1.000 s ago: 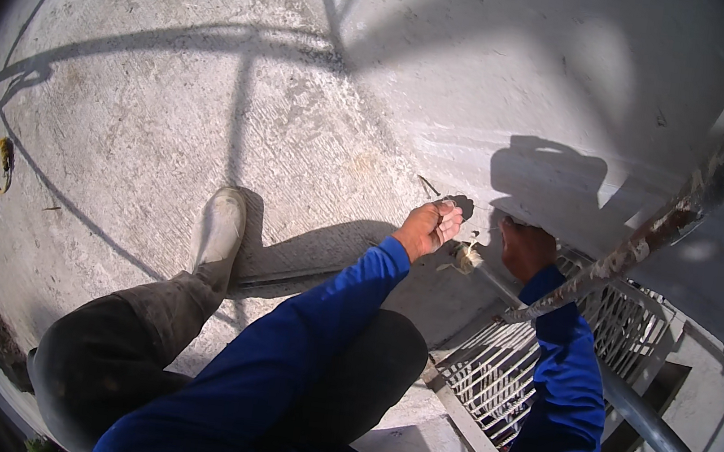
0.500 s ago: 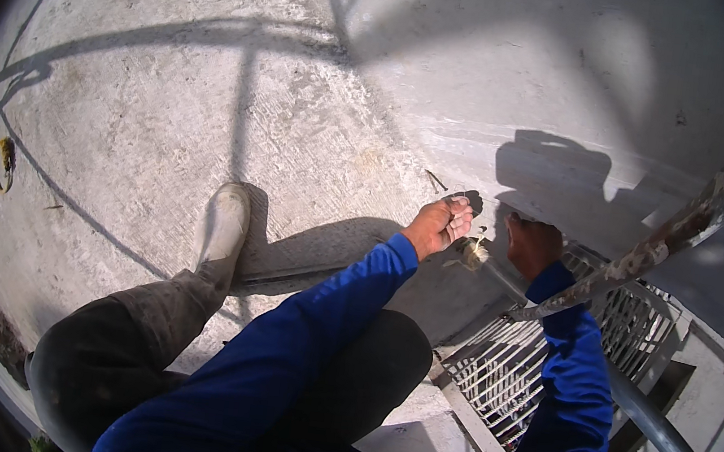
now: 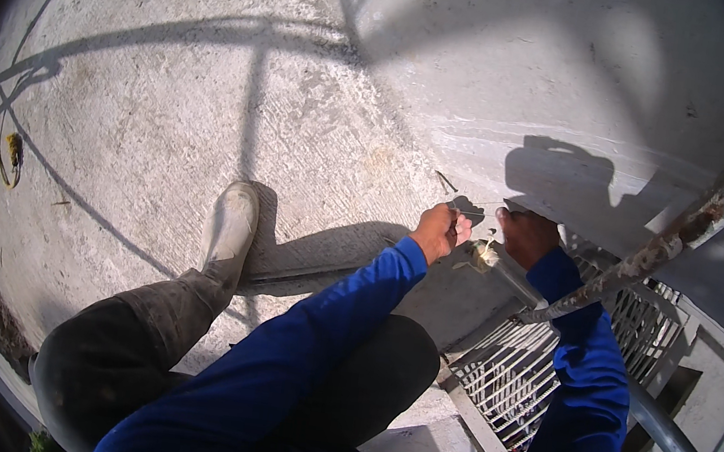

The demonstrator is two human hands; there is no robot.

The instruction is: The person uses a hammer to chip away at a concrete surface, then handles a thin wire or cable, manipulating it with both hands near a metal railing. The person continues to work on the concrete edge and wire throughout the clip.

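Note:
My left hand (image 3: 441,233) is closed in a pinch above the concrete, its fingertips turned up. A little to its right, my right hand (image 3: 528,237) is closed too, partly in shadow. Between the two runs a thin strand (image 3: 479,213), taut and pale, too fine to tell string from wire. Just below and between my hands, a metal pipe (image 3: 519,286) ends in a wrapping of pale yellowish fibres (image 3: 485,257), with loose ends sticking out. Neither hand appears to touch that wrapping.
A rusty, paint-flecked pipe (image 3: 657,253) slants past my right forearm. Under it lies a white metal grille (image 3: 510,380), with a grey curved pipe (image 3: 671,436) to its right. A nail-like piece (image 3: 446,181) and a yellow plug on a cord (image 3: 15,150) lie on the concrete.
My hands have drawn slightly apart in height, the right one tilting so its fingertips point left. The strand between them now shows stretched. The whole view has shifted a little.

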